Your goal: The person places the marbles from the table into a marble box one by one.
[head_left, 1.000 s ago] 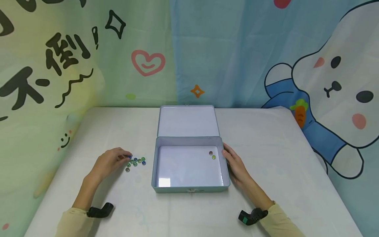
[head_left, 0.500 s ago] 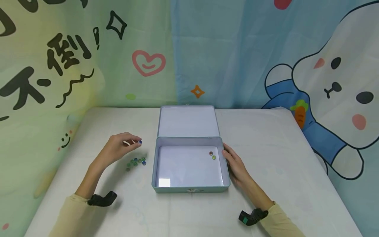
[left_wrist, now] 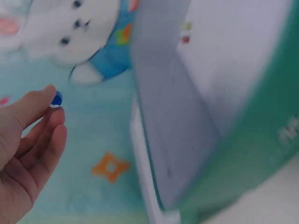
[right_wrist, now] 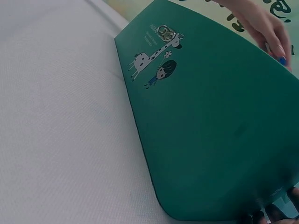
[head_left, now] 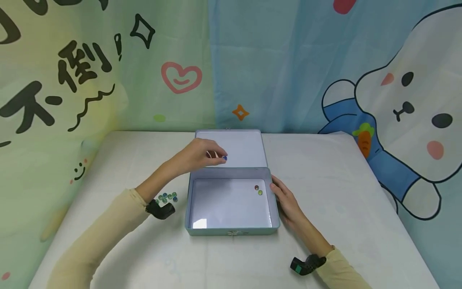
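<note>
Between thumb and fingertips, my left hand point(head_left: 202, 154) pinches a blue marble point(head_left: 224, 158), which also shows in the left wrist view as a shiny blue ball point(left_wrist: 57, 98). This hand is raised over the back of an opened green tin box point(head_left: 234, 231), overlapping its upright lid point(head_left: 245, 146) in the head view. My right hand point(head_left: 286, 198) rests against the box's right wall, fingers along the rim; the right wrist view shows only its dark fingertips point(right_wrist: 275, 213) at the edge. Inside the box, toward the right, lie a brown marble point(head_left: 256, 187) and a yellow-green marble point(head_left: 260, 192).
Several green and blue marbles point(head_left: 170, 196) lie on the white-covered table point(head_left: 335, 172) left of the box, partly hidden behind the black left wrist camera point(head_left: 160, 210). A cartoon-printed curtain point(head_left: 274, 64) hangs behind the table.
My left hand has lifted the blue marble from the group on the table and carried it right and up, over the back of the box. The right hand stays at the box.
</note>
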